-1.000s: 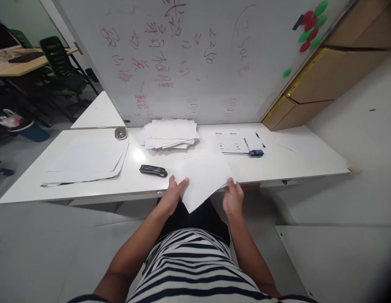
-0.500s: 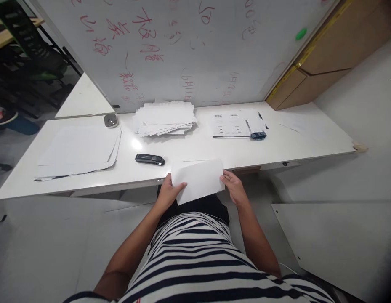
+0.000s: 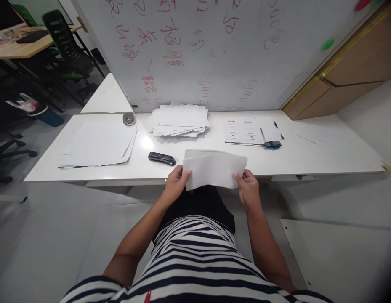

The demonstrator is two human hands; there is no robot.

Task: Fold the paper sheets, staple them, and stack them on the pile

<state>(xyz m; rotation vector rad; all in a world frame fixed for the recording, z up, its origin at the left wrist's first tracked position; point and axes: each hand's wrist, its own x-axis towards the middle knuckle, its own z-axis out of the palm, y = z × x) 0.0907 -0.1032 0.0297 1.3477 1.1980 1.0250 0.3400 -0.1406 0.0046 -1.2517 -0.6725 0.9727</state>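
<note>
I hold a thin set of white paper sheets upright over the front edge of the white table. My left hand pinches its left edge, thumb on the front. My right hand grips its right edge the same way. A black stapler lies on the table just left of the sheets, close to my left hand.
A loose stack of white paper sits at the back centre. Large sheets lie at the left, with a small metal object behind them. Printed forms and a pen lie to the right. A whiteboard stands behind the table.
The sheets were tilted with a corner hanging off the table edge; both hands have squared them and lifted them upright and level. The camera view shifted.
</note>
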